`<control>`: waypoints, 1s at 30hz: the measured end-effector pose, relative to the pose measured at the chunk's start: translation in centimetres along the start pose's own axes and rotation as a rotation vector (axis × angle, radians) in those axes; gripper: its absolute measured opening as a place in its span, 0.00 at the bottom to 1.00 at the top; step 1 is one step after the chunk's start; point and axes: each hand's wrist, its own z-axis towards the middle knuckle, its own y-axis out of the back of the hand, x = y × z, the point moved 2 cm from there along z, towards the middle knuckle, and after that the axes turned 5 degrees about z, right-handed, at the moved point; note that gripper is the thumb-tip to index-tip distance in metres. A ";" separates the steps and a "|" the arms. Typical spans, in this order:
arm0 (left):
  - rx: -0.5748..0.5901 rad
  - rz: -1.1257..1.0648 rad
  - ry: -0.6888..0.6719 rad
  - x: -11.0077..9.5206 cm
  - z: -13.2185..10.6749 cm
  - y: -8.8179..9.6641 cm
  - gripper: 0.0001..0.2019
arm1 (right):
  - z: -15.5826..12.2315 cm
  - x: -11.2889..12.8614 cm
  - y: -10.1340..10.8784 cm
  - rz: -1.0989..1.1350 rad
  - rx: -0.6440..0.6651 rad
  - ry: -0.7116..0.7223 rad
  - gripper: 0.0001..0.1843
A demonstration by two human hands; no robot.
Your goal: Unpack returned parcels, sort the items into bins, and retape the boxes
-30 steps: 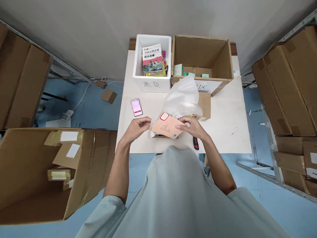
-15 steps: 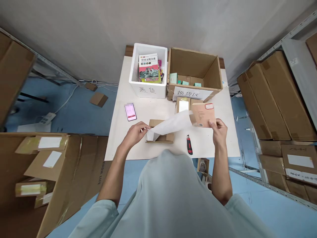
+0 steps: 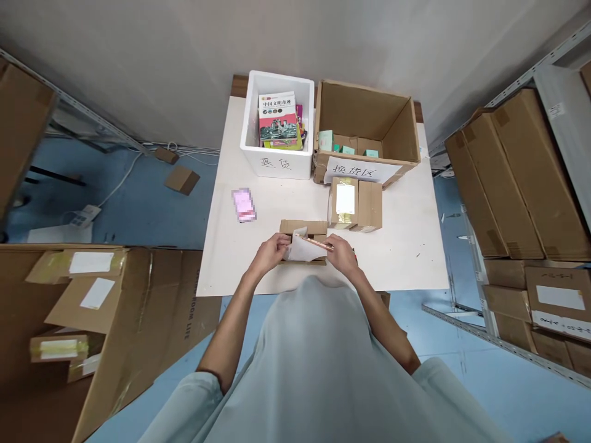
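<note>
Tabletop (image 3: 406,252), white and rectangular, bears a large brown cardboard box (image 3: 364,104) and a white foam box (image 3: 298,168) at its far side, likely leaving me room. Over a small brown cardboard carton (image 3: 300,225) I reach inward from both sides: left hand (image 3: 270,254) nearly closed beside a white wrapping sheet (image 3: 302,250), grip unclear; right hand (image 3: 342,254) pinching a thin pinkish paper booklet (image 3: 316,242), edge-on, above it.

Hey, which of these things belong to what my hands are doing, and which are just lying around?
In hand:
- thin booklet, edge-on, held in your right hand
- white wrapping sheet, at your left hand
- small open cardboard box below them

Lying about:
- phone
- two cardboard boxes
- white foam bin of books
- large labelled carton
</note>
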 end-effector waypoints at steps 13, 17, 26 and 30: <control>-0.110 -0.331 0.011 -1.6 -0.1 2.7 0.20 | 1.2 0.6 3.2 -0.007 -0.069 -0.082 0.06; -0.060 -0.411 -0.043 -4.5 -0.4 2.8 0.23 | -0.3 0.9 7.5 0.321 -0.261 -0.070 0.10; 0.134 -0.425 -0.134 -12.3 -1.4 -1.1 0.29 | -3.1 4.0 7.0 1.090 -0.380 -0.228 0.27; 0.086 -0.434 -0.133 -13.5 -1.6 -2.6 0.27 | -3.7 3.7 6.1 1.109 -0.365 -0.241 0.27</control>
